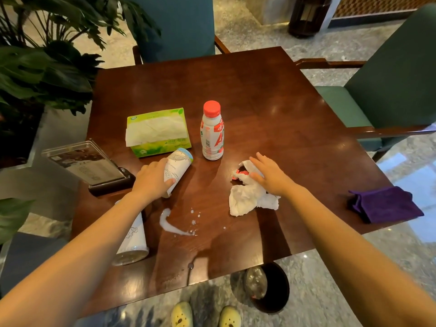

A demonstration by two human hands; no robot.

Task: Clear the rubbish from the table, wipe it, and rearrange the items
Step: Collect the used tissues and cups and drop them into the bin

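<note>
On the dark wooden table [259, 95], my left hand [151, 179] wraps around a white paper cup [178, 166] lying tilted on its side. My right hand [271, 174] rests flat, fingers spread, on a pile of crumpled white tissue with a red scrap [247, 199]. A second paper cup [132, 239] lies on its side under my left forearm. A white liquid spill [168, 224] streaks the table between my arms. A red-capped white bottle [212, 131] stands upright beside a green tissue box [158, 132]. A folded purple cloth [384, 204] sits at the right edge.
An acrylic menu stand [87, 166] sits at the table's left edge. A dark bin [269, 287] stands on the floor below the near edge. Green chairs [389, 90] flank the right and far sides; leafy plants [44, 67] crowd the left.
</note>
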